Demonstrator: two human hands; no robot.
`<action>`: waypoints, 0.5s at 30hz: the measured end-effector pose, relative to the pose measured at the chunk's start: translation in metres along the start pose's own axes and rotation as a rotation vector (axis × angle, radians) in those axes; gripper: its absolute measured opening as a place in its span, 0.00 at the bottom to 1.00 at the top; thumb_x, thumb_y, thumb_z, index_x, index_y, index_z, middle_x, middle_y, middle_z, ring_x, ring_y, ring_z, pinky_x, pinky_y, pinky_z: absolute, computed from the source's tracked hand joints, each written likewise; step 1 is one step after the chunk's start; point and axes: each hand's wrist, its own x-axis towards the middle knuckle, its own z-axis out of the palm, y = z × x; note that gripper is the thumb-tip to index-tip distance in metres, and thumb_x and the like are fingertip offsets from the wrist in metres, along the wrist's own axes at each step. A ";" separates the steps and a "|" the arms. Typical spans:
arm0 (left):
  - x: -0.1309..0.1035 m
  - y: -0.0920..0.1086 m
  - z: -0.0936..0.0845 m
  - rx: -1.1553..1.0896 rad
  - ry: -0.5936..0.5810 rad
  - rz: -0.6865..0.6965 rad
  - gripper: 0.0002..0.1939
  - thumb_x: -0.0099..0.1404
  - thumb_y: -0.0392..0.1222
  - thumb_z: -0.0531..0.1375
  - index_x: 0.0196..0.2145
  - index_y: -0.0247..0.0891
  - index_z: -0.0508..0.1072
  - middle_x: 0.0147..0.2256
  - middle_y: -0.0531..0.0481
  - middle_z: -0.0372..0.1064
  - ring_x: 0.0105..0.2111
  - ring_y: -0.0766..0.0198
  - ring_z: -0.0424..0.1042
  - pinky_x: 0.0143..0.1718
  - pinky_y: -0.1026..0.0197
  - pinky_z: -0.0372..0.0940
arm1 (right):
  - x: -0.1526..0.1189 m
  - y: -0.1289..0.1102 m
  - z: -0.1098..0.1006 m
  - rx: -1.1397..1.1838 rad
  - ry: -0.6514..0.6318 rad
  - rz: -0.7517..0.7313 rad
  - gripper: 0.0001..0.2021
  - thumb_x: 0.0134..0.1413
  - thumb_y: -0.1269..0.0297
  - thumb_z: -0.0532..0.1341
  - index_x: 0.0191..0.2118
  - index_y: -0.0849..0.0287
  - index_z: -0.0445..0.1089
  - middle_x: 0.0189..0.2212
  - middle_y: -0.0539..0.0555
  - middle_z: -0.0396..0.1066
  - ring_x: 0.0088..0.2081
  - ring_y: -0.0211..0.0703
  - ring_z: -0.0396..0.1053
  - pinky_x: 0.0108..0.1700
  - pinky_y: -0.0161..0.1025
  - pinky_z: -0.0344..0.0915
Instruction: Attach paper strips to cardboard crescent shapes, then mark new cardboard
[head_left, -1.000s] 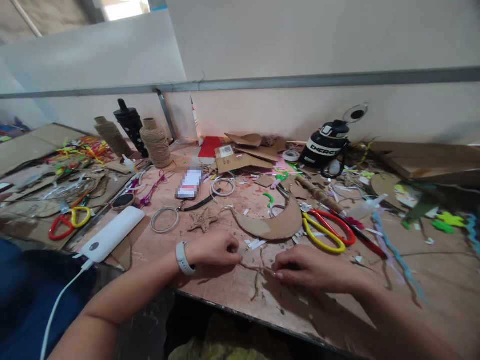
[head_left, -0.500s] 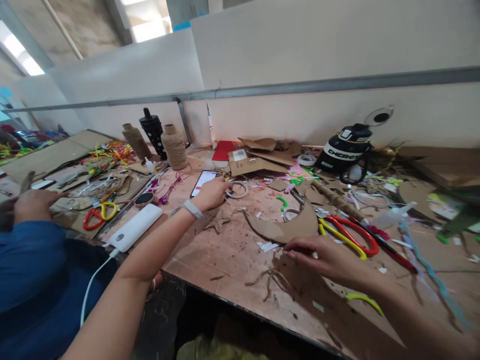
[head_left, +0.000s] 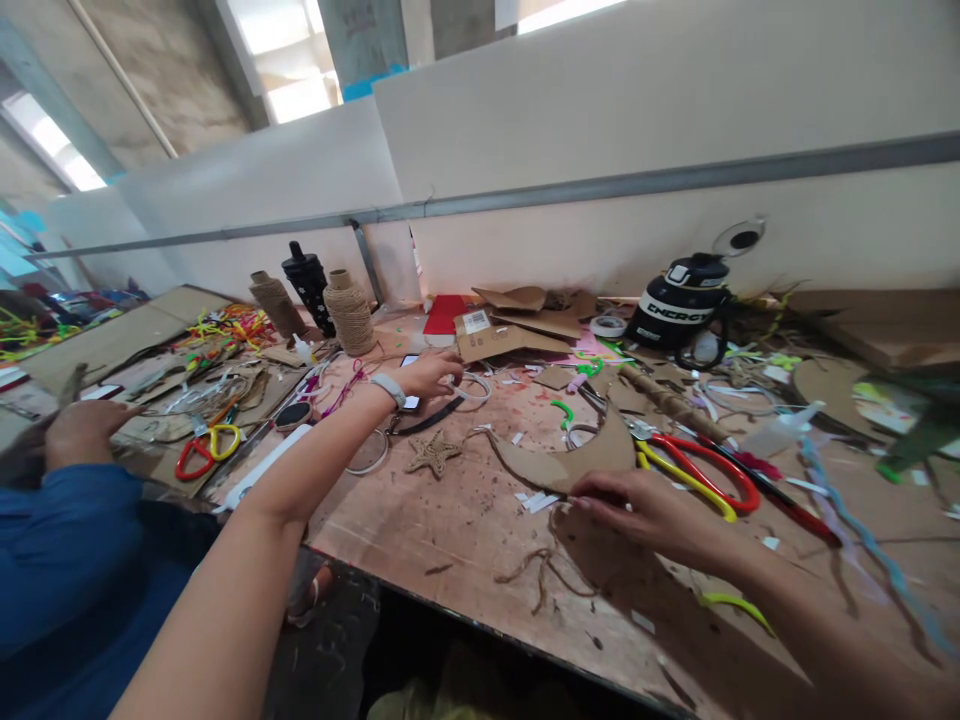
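Note:
My left hand (head_left: 431,376) reaches over the phone (head_left: 410,402), beside a white ring (head_left: 474,388); its fingers are bent and whether they hold anything is hidden. A twine-wrapped star (head_left: 433,454) lies just below it on the table. My right hand (head_left: 619,505) rests at the lower edge of a cardboard crescent (head_left: 559,462), thumb and fingers closed together near that edge. A strand of twine (head_left: 540,575) lies loose to the lower left of this hand. Red-and-yellow scissors (head_left: 694,475) are at its upper right.
Twine spools (head_left: 349,312), a black bottle (head_left: 681,310) and folded cardboard (head_left: 510,335) stand along the back. At the left, a person in a blue sleeve (head_left: 71,510) works near other scissors (head_left: 208,450). A white power bank (head_left: 266,465) lies partly behind my left forearm.
My left hand has moved over the phone, covering more of it, and my left forearm now hides most of the power bank. My right hand stays by the crescent. The view has shifted slightly.

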 end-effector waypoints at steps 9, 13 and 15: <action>0.009 0.040 -0.018 -0.739 0.221 0.022 0.12 0.59 0.43 0.63 0.37 0.32 0.69 0.35 0.45 0.71 0.37 0.62 0.72 0.40 0.59 0.65 | 0.001 0.000 -0.002 0.108 0.117 -0.009 0.21 0.58 0.47 0.53 0.40 0.58 0.75 0.35 0.56 0.76 0.35 0.48 0.72 0.37 0.40 0.65; 0.012 0.085 -0.010 -1.076 0.184 0.082 0.15 0.58 0.44 0.65 0.37 0.32 0.67 0.35 0.44 0.73 0.35 0.62 0.74 0.39 0.58 0.68 | 0.001 0.001 -0.001 0.339 0.299 0.020 0.22 0.57 0.44 0.54 0.39 0.59 0.72 0.32 0.55 0.73 0.32 0.44 0.70 0.34 0.38 0.65; 0.011 0.110 -0.006 -1.151 0.132 0.058 0.16 0.58 0.46 0.65 0.38 0.32 0.67 0.35 0.44 0.73 0.35 0.63 0.75 0.38 0.58 0.69 | 0.001 0.001 -0.001 0.526 0.352 0.034 0.22 0.57 0.43 0.54 0.36 0.60 0.69 0.29 0.53 0.71 0.30 0.41 0.69 0.33 0.38 0.65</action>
